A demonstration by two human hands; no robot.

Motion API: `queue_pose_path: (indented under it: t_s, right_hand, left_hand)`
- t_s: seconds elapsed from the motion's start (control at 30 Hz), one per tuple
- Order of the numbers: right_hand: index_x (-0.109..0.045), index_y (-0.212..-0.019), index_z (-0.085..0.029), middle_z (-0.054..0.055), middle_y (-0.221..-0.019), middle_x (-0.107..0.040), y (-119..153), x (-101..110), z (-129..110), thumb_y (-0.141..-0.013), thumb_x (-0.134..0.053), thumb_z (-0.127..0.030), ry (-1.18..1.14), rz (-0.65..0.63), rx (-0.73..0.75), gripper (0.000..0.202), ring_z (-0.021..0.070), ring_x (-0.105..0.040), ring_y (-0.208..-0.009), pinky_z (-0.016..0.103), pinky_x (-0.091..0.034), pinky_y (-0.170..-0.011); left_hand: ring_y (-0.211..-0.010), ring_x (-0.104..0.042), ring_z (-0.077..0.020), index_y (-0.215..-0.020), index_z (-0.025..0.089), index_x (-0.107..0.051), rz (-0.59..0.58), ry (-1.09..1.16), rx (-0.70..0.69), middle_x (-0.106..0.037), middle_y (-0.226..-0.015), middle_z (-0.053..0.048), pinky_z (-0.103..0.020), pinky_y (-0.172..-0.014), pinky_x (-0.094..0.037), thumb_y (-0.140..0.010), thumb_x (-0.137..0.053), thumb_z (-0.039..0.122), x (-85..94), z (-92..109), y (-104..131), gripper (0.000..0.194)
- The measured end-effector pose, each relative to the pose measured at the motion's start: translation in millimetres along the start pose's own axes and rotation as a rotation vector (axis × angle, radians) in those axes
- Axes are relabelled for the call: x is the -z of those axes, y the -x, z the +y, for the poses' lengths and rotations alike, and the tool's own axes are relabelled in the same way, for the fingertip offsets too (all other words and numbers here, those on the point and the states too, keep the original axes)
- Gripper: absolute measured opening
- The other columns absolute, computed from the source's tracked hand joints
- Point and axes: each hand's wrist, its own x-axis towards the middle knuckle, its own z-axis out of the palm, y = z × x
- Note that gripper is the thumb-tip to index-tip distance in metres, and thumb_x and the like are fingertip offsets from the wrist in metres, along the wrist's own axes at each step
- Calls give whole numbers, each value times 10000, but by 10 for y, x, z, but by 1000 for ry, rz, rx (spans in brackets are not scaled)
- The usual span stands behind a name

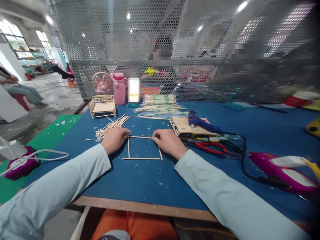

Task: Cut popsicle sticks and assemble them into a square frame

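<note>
On the blue tabletop [140, 183], several thin wooden sticks lie in a rough rectangle. My left hand [115, 137] pinches the far stick [140, 137] at its left end, by the corner with the left side stick [128, 148]. At the opposite end of that far stick, my right hand [170, 142] is closed in a pinch, with the right side stick [160, 153] running out from under its fingers. The near stick [141, 158] lies across the bottom and juts out past the left side. Fingers hide both far corners.
Beyond my left hand are loose cut sticks [117, 125] and a small stick-built bench [103, 107]. A blue glue gun [202, 123] rests on another stick-built piece [180, 125], near red-handled pliers [211, 147] and cables. Bundled sticks [160, 99] and a pink flask [119, 89] stand before a mesh screen.
</note>
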Motion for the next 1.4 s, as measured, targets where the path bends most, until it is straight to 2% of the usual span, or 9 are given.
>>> queue_pose_path:
  t_s: [0.1,0.27,0.4,0.57,0.9,1.0,1.13,1.27,1.4]
  right_hand:
    - [-658,-759,-173,58,-755,-678,-12,-4,34,-795,-487,-228,-3,-2,-11,184,172,-590,-731,240,-350,-639]
    - [-580,-1000,-153,22,-682,-633,33,32,57,-761,-519,-211,-108,33,-64,253,151,-557,-636,227,-342,-590]
    - [-583,-888,-170,6,-652,-597,127,78,-27,-762,-516,-221,-115,47,-21,151,141,-531,-618,228,-328,-582]
    - [-622,-862,-193,48,-862,-606,152,44,-129,-789,-504,-229,-56,82,142,143,155,-541,-794,234,-344,-679]
    - [-565,-757,-178,19,-695,-614,144,121,29,-735,-529,-219,-47,-23,-60,59,130,-521,-613,216,-325,-573]
    - [-560,-666,-178,27,-676,-620,159,145,43,-746,-520,-231,-16,-133,-70,104,129,-525,-608,213,-319,-557]
    - [-567,-628,-182,34,-659,-627,170,177,54,-781,-487,-268,31,-194,-61,193,131,-521,-593,222,-299,-532]
    - [-589,-620,-189,45,-678,-644,173,187,43,-776,-496,-359,64,-214,-95,250,145,-542,-611,236,-296,-529]
    - [-619,-628,-193,50,-713,-664,172,187,30,-748,-517,-306,90,-227,-89,194,153,-566,-653,237,-316,-551]
  left_hand:
    - [-887,-621,-197,-964,195,-663,-4,31,7,-696,-956,-52,-293,-776,-460,-822,-468,227,-16,28,0,244]
    - [-935,-607,-194,-1009,159,-627,69,85,76,-675,-1009,-71,-295,-826,-446,-801,-416,150,27,47,16,297]
    - [-810,-620,-211,-1100,156,-557,38,63,158,-677,-859,-55,-318,-744,-458,-789,-453,236,67,131,83,338]
    - [-743,-615,-212,-1183,137,-458,-56,48,183,-655,-819,-67,-317,-692,-447,-768,-505,324,51,269,159,458]
    - [-724,-595,-191,-1212,138,-425,-24,79,183,-630,-770,-43,-300,-686,-432,-777,-508,265,50,225,169,460]
    - [-752,-578,-181,-1063,168,-556,-9,68,62,-613,-800,-47,-289,-694,-428,-814,-487,366,125,316,221,326]
    - [-746,-567,-172,-811,192,-653,-212,85,-242,-603,-775,-47,-272,-682,-419,-818,-481,447,189,483,318,307]
    - [-730,-560,-171,-791,183,-654,-247,51,-267,-608,-759,-50,-277,-675,-417,-838,-464,340,153,564,374,251]
    - [-721,-559,-163,-774,176,-655,-240,86,-272,-610,-737,-50,-274,-692,-424,-841,-461,303,99,628,406,241]
